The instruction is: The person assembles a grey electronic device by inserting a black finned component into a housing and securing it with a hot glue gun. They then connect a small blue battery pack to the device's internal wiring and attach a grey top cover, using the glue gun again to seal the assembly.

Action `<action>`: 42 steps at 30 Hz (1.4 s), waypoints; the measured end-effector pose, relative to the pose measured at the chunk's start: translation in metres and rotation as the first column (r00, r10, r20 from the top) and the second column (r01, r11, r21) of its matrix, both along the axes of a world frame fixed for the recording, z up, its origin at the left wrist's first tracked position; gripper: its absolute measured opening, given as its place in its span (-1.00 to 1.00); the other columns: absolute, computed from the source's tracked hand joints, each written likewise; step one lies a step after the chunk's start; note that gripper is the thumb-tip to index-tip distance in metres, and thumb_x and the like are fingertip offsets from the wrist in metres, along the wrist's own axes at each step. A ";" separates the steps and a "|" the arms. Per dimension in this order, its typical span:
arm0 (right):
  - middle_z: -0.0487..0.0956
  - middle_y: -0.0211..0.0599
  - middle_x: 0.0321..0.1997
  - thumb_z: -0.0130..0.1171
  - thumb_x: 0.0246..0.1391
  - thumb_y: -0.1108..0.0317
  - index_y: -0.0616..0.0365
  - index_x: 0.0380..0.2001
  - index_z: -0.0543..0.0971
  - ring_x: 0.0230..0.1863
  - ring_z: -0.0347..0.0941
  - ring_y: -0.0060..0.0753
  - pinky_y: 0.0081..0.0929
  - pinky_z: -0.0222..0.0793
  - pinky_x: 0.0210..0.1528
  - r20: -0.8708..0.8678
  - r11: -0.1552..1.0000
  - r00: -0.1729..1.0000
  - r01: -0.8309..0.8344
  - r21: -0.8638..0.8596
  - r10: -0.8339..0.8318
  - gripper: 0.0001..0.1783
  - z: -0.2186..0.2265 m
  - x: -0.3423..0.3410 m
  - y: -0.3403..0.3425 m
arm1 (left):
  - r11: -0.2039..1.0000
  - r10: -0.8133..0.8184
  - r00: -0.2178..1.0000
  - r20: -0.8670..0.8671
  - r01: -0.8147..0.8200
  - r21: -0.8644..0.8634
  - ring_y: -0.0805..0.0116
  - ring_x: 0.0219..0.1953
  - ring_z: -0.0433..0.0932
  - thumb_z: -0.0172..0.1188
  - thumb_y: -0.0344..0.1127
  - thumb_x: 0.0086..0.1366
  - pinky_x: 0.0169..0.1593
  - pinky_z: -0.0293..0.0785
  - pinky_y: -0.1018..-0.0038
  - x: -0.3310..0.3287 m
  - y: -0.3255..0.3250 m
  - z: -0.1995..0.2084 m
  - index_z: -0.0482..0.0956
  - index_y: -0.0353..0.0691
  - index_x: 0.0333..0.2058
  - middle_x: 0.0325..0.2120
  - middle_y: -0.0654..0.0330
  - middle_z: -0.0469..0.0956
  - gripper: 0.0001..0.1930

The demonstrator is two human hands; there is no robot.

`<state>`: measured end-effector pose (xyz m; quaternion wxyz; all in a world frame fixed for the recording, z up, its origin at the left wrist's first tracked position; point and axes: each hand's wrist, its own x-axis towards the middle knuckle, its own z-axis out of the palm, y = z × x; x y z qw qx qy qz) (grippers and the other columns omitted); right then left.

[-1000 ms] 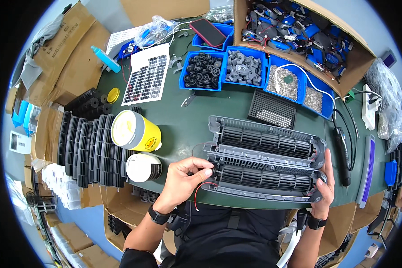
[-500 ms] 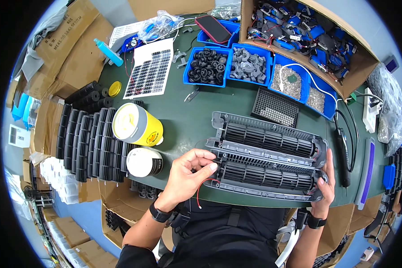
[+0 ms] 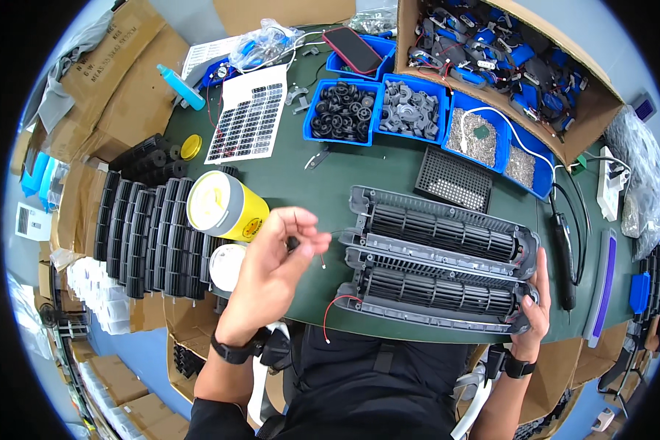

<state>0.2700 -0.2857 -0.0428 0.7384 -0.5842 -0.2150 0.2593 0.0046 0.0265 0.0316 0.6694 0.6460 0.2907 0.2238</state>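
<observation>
Two long grey plastic housings lie side by side in front of me, a far housing and a near housing. Each holds a black ribbed fan roller: the far roller and the near roller. My left hand is raised left of them, its fingers curled around a small dark round part whose kind I cannot make out. A thin red wire trails from the near housing's left end. My right hand grips the right ends, its thumb on the near housing.
A yellow-and-grey tub and a white-lidded container stand left, beside stacked black rollers. Behind are blue bins of black wheels and grey parts, plus a perforated black tray. An electric screwdriver lies right.
My left hand has left the near housing's left end and moved up and left, with the small dark part now showing in its fingers. The right hand stays in place.
</observation>
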 end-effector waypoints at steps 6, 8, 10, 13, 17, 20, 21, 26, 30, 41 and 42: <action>0.33 0.21 0.50 0.27 -0.06 0.17 0.44 0.54 0.09 0.49 0.31 -0.02 -0.22 0.07 0.55 -0.005 0.999 0.999 0.053 0.006 -0.053 0.13 0.004 -0.004 0.004 | 0.993 0.090 0.987 -0.135 -0.079 0.084 0.45 -0.20 0.67 0.30 -0.52 0.41 -0.08 0.66 0.51 0.046 0.027 -0.021 0.60 -0.41 0.01 -0.14 0.15 0.65 -0.77; 0.33 0.21 0.49 0.29 -0.06 0.16 0.44 0.54 0.11 0.47 0.32 -0.05 -0.24 0.09 0.54 -0.013 0.999 0.999 0.053 0.008 -0.053 0.13 0.004 -0.004 0.004 | 0.992 0.119 0.989 -0.084 -0.116 0.042 0.47 -0.25 0.67 0.35 -0.52 0.37 -0.10 0.66 0.51 0.052 0.027 -0.030 0.64 -0.41 0.02 -0.21 0.17 0.70 -0.74; 0.34 0.20 0.49 0.30 -0.07 0.16 0.44 0.54 0.12 0.46 0.34 -0.06 -0.24 0.11 0.53 -0.022 0.998 0.998 0.059 0.000 -0.059 0.13 0.004 -0.004 0.003 | 0.993 0.116 0.992 -0.057 -0.116 0.001 0.48 -0.26 0.67 0.35 -0.52 0.37 -0.13 0.66 0.52 0.053 0.024 -0.038 0.63 -0.41 0.05 -0.19 0.16 0.70 -0.70; 0.35 0.19 0.49 0.31 -0.08 0.16 0.43 0.53 0.13 0.45 0.35 -0.06 -0.23 0.13 0.52 -0.028 0.999 0.999 0.047 0.005 -0.047 0.14 0.002 -0.002 0.002 | 0.996 0.090 0.993 -0.080 -0.088 0.030 0.43 -0.22 0.70 0.30 -0.56 0.39 -0.08 0.68 0.49 0.048 0.027 -0.045 0.61 -0.41 0.09 -0.07 0.13 0.68 -0.69; 0.38 0.18 0.46 0.34 -0.09 0.15 0.42 0.52 0.16 0.43 0.38 -0.07 -0.24 0.17 0.50 -0.028 0.997 0.997 0.070 -0.013 -0.070 0.13 0.003 -0.002 0.000 | 0.994 0.093 0.992 -0.089 -0.087 0.068 0.40 -0.12 0.70 0.22 -0.57 0.44 -0.01 0.66 0.48 0.052 0.027 -0.045 0.61 -0.41 0.08 -0.08 0.12 0.69 -0.73; 0.40 0.17 0.45 0.35 -0.10 0.13 0.42 0.52 0.17 0.42 0.39 -0.06 -0.25 0.16 0.50 -0.016 0.997 0.997 0.069 -0.035 -0.070 0.14 -0.001 0.000 -0.003 | 0.996 0.079 0.996 -0.040 -0.077 0.046 0.40 -0.06 0.69 0.17 -0.57 0.47 0.04 0.64 0.47 0.050 0.027 -0.049 0.61 -0.40 0.08 -0.09 0.13 0.70 -0.75; 0.40 0.17 0.45 0.36 -0.10 0.13 0.42 0.52 0.17 0.42 0.39 -0.06 -0.25 0.16 0.50 -0.015 0.997 0.997 0.072 -0.036 -0.072 0.14 -0.002 0.000 -0.004 | 0.997 0.071 0.997 -0.015 -0.071 0.018 0.41 -0.04 0.68 0.16 -0.57 0.47 0.06 0.63 0.46 0.049 0.026 -0.051 0.61 -0.39 0.08 -0.08 0.14 0.71 -0.75; 0.40 0.18 0.45 0.37 -0.10 0.11 0.42 0.52 0.17 0.42 0.39 -0.06 -0.24 0.15 0.50 -0.030 0.997 0.997 0.075 -0.029 -0.076 0.16 -0.003 -0.001 -0.003 | 0.995 0.085 0.995 -0.048 -0.083 0.057 0.43 -0.03 0.67 0.18 -0.58 0.46 0.09 0.61 0.47 0.050 0.020 -0.055 0.62 -0.38 0.06 -0.06 0.13 0.70 -0.76; 0.44 0.16 0.41 0.37 -0.11 0.11 0.41 0.52 0.18 0.37 0.44 -0.09 -0.25 0.20 0.47 -0.042 0.995 0.994 0.098 -0.028 -0.099 0.15 -0.001 -0.002 -0.001 | 0.990 0.097 0.990 -0.099 -0.085 0.113 0.45 -0.02 0.65 0.23 -0.62 0.42 0.12 0.60 0.51 0.054 0.019 -0.056 0.59 -0.39 0.05 -0.05 0.15 0.67 -0.75; 0.48 0.15 0.37 0.36 -0.12 0.14 0.41 0.52 0.19 0.33 0.47 -0.12 -0.27 0.24 0.45 -0.036 0.993 0.993 0.112 -0.025 -0.113 0.15 -0.001 -0.003 0.000 | 0.996 0.091 0.995 -0.034 -0.091 -0.001 0.45 0.00 0.65 0.32 -0.63 0.35 0.10 0.62 0.52 0.059 0.016 -0.062 0.59 -0.38 0.04 -0.06 0.14 0.68 -0.70; 0.48 0.15 0.37 0.35 -0.12 0.13 0.41 0.52 0.18 0.33 0.47 -0.12 -0.27 0.24 0.45 -0.037 0.994 0.993 0.110 -0.029 -0.111 0.15 0.000 -0.003 0.000 | 0.996 0.093 0.995 -0.028 -0.093 -0.007 0.45 0.00 0.65 0.33 -0.63 0.34 0.10 0.62 0.52 0.059 0.016 -0.062 0.59 -0.38 0.04 -0.06 0.13 0.68 -0.70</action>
